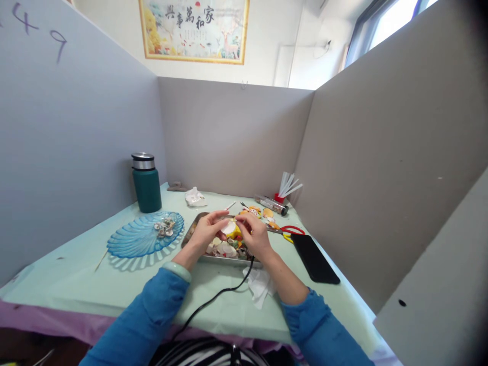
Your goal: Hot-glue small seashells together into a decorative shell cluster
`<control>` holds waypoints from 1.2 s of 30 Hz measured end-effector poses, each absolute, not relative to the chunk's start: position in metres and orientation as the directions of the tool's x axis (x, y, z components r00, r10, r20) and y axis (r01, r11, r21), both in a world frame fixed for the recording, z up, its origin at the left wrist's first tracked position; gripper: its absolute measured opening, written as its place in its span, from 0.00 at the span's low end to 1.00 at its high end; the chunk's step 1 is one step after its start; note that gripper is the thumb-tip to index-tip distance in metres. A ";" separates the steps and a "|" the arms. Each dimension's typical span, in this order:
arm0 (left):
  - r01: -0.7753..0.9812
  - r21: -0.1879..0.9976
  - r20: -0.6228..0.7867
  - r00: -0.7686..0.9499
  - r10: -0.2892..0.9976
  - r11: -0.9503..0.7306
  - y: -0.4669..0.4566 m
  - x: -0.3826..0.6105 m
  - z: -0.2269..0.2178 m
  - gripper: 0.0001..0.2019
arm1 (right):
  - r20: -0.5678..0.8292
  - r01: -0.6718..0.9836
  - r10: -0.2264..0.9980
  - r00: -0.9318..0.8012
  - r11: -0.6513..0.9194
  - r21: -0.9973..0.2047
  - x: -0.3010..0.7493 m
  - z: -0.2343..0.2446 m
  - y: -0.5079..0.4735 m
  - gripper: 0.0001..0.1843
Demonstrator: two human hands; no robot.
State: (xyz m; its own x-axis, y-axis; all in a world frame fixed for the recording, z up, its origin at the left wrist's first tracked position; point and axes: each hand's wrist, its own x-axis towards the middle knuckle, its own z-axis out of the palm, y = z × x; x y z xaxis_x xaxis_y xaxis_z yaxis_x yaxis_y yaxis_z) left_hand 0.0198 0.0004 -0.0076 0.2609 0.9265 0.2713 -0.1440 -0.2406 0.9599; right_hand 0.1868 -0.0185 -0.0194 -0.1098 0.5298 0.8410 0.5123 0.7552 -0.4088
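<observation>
In the head view, both bare hands meet near the middle of the frame, over a metal tray (229, 260). The left hand (208, 232) grips a small white disc (229, 227) by its left side, and the right hand (256, 237) pinches at its right edge, thumb and fingers drawn together. The disc is above the tray, whose pile of loose pieces (225, 248), mostly white with bits of green, red and yellow, shows below the fingers. Left of centre, a blue scalloped plate (127, 239) bears a small heap of pale fragments (164, 227); a green bottle (147, 189) stands behind it, upright. A crumpled tissue (195, 197) lies at the back of the tabletop (129, 292). Right of centre are a red cup (279, 198) with whitish straws (288, 184), a clear tube (268, 203) lying on its side, and scissors (293, 230) with red and yellow handles touching or just beside a black phone (315, 258). A black cord (223, 291) runs from the tray's front edge toward the bottom of the frame, near a white tissue (260, 288).
</observation>
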 end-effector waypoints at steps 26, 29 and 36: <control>0.017 0.920 0.379 0.203 0.903 -0.390 0.006 0.023 -0.015 0.23 | 0.801 0.564 0.573 -0.176 0.725 -0.395 0.185 -0.023 -0.016 0.10; 0.056 0.907 0.399 0.204 0.894 -0.418 0.007 0.023 -0.017 0.22 | 0.801 0.574 0.573 -0.172 0.720 -0.391 0.185 -0.023 -0.016 0.09; 0.097 0.890 0.423 0.190 0.886 -0.445 0.004 0.024 -0.017 0.19 | 0.802 0.601 0.576 -0.157 0.700 -0.385 0.185 -0.023 -0.017 0.07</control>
State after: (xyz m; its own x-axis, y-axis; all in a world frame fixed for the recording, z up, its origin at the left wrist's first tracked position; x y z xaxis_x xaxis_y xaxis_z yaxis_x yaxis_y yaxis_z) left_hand 0.0242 0.0041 -0.0165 0.1898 0.8861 0.4229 0.0968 -0.4455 0.8900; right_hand 0.1852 -0.0171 -0.0225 -0.1567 0.5759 0.8024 0.6008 0.7004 -0.3853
